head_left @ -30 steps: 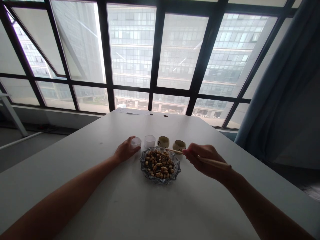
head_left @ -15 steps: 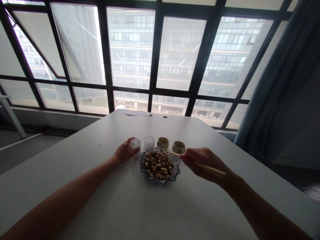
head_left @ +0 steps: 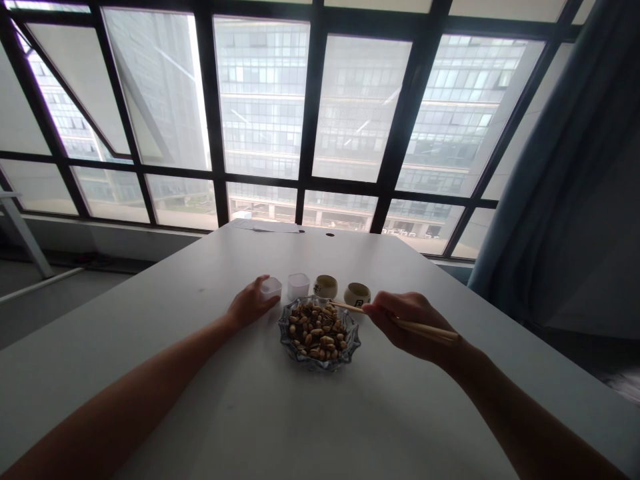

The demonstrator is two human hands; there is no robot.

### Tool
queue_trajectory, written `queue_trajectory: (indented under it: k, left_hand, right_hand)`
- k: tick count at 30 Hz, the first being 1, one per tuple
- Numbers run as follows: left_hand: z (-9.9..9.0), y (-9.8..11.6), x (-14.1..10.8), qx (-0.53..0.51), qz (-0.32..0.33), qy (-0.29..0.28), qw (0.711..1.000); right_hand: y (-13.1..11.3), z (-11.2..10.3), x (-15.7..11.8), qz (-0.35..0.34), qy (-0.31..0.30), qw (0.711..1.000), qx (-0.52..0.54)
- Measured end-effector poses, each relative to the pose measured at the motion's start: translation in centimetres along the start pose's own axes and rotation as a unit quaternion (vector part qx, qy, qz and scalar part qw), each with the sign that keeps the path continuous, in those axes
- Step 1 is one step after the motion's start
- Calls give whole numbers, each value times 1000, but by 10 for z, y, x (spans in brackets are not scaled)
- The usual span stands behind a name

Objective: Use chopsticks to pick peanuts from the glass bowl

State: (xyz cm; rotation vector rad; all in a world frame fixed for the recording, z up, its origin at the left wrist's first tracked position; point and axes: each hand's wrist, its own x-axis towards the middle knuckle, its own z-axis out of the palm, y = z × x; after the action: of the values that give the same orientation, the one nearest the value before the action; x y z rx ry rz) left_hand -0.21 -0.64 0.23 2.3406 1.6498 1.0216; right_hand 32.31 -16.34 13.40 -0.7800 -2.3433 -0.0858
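Note:
A pair of wooden chopsticks point(head_left: 425, 329) is in my right hand point(head_left: 407, 327), fingers closed round them. Their tips reach over the back rim of a scalloped glass bowl point(head_left: 320, 365). In that bowl lie nuts in their shells point(head_left: 316, 333), with darker bits like seeds among them. Whether the tips pinch anything is too small to tell. To the left of the bowl, my left hand point(head_left: 251, 301) grips a small translucent plastic cup point(head_left: 271, 289) standing on the table. Beside it, behind the bowl, stands a second translucent cup point(head_left: 299, 285).
Two round cream-coloured cups with dark characters stand behind the bowl, one left point(head_left: 325, 287) and one right point(head_left: 357, 293), the latter close to my right hand. Sheets of paper point(head_left: 267, 227) lie at the white table's point(head_left: 190, 387) far edge, before the windows. A blue curtain point(head_left: 540, 167) hangs at right.
My right hand has shifted slightly to the right, and the chopsticks lie a little flatter, their tips still over the bowl's back rim. My left hand stays on the cup.

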Motion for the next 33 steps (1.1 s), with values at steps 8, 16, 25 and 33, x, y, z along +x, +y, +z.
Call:
queue_trajectory:
  k: [8, 16, 25, 33]
  left_hand:
    - [4, -6, 1, -11, 16, 21, 1000]
    - [8, -9, 2, -16, 11, 41, 999]
    - [3, -4, 1, -102, 49, 71, 991]
    - [3, -2, 0, -117, 76, 70, 988]
  right_hand:
    - [-3, -4, 2, 19, 12, 1000, 13]
    - [0, -2, 0, 20, 10, 999, 26]
    - [-1, -4, 1, 58, 53, 996, 52]
    - [-2, -8, 1, 120, 107, 983, 94]
